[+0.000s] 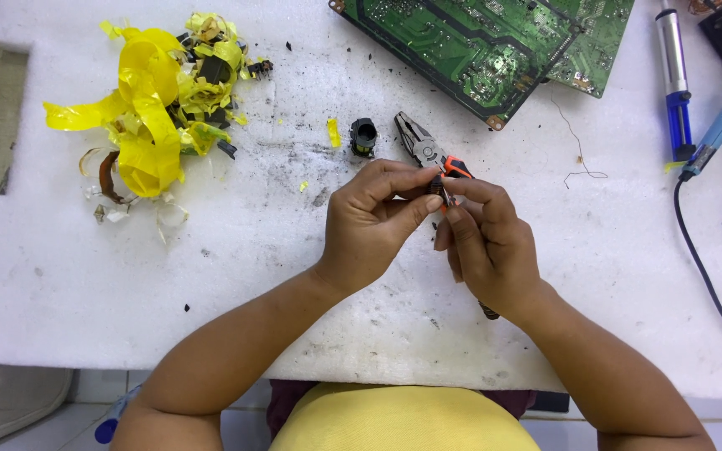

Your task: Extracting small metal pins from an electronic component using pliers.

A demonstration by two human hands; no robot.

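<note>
L hand (369,221) & R hand (482,242) meet over white foam sheet (294,276), fingertips pinched on 1 small dark part (438,189), ribbed-looking, mostly hidden. Steel pliers (421,149) w/ orange grips lie just behind. Crinkled yellow tape pile (156,100) far left; green circuit board (478,46) up top.

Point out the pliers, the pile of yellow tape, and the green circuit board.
pliers (415,142), head view, on the metal jaws above the hands.
pile of yellow tape (150,100), head view, on the broad yellow strip at the middle.
green circuit board (461,50), head view, on the board's green face.
</note>
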